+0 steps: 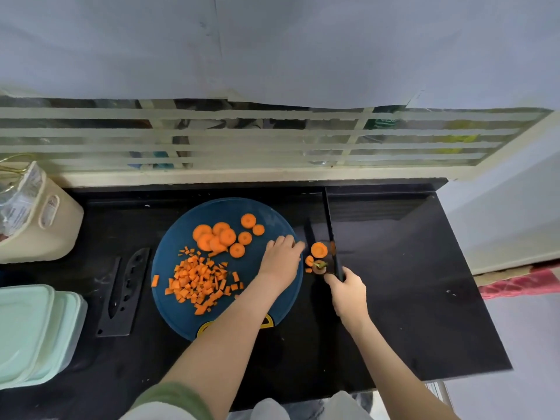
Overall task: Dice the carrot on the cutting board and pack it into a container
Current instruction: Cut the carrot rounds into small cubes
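Roughly half was diced: carrot cubes (198, 283) piled near-left on the cutting board (251, 213), carrot rounds (224, 236) on the far side uncut. Right hand (348, 294) gripped the knife (328, 225); left hand (280, 259) lay flat, fingers straight. Lidded containers (33, 331) sat left, so packing looked unstarted.

Orange carrot dice (198, 283), dark blue cutting board (181, 237), black counter (394, 283), mint containers (33, 331)

readable text: none | basket label (49, 211): blurred | green packet (382, 122) print: illegible

Glossy black stone-like countertop (394, 268), matt blue plastic cutting board (181, 237), smooth pale-green plastic containers (33, 331)
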`<control>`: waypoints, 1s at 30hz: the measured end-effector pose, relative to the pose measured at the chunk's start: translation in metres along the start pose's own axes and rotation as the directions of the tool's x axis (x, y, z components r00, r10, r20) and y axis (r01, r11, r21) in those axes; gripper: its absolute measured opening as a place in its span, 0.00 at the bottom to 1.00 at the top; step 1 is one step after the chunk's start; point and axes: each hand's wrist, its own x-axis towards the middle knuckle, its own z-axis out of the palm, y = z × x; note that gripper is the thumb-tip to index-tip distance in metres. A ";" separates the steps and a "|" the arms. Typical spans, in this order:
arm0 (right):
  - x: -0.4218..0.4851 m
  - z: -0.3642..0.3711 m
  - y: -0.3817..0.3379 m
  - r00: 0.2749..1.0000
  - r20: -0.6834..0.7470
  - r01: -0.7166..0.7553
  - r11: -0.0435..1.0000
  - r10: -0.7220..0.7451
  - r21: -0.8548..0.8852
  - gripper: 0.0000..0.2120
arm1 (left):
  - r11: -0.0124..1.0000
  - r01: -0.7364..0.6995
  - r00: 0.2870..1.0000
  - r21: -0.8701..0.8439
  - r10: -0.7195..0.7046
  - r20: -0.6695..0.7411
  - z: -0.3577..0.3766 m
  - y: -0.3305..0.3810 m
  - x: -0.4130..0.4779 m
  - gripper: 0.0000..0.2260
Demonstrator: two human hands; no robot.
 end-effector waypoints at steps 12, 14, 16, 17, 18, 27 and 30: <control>0.010 0.006 -0.005 0.998 0.065 0.018 0.997 -0.014 -0.070 0.06 | 0.925 0.317 0.944 0.211 -0.330 0.027 0.000 -0.009 -0.034 0.19; 0.010 0.009 -0.006 0.998 0.061 0.032 0.998 -0.028 -0.060 0.06 | 0.901 0.352 0.931 0.255 -0.365 0.004 0.000 -0.016 -0.043 0.17; 0.010 0.011 -0.007 0.998 0.055 0.042 0.998 -0.039 -0.049 0.04 | 0.901 0.344 0.936 0.265 -0.350 -0.027 -0.001 -0.016 -0.045 0.16; 0.010 0.011 -0.007 0.998 0.054 0.043 0.998 -0.040 -0.043 0.04 | 0.910 0.329 0.943 0.252 -0.329 -0.041 -0.001 -0.012 -0.042 0.16; 0.011 0.012 -0.007 0.998 0.056 0.039 0.998 -0.037 -0.043 0.04 | 0.923 0.308 0.951 0.229 -0.306 -0.047 -0.002 -0.007 -0.040 0.15; 0.012 -0.003 -0.004 0.999 -0.026 0.021 1.000 -0.021 0.006 0.06 | 0.982 0.186 0.982 0.020 -0.185 -0.030 0.012 0.051 -0.014 0.14; 0.013 -0.009 -0.004 0.999 -0.036 0.005 1.000 -0.005 0.019 0.06 | 0.971 0.233 0.971 0.058 -0.230 -0.057 0.015 0.056 -0.010 0.13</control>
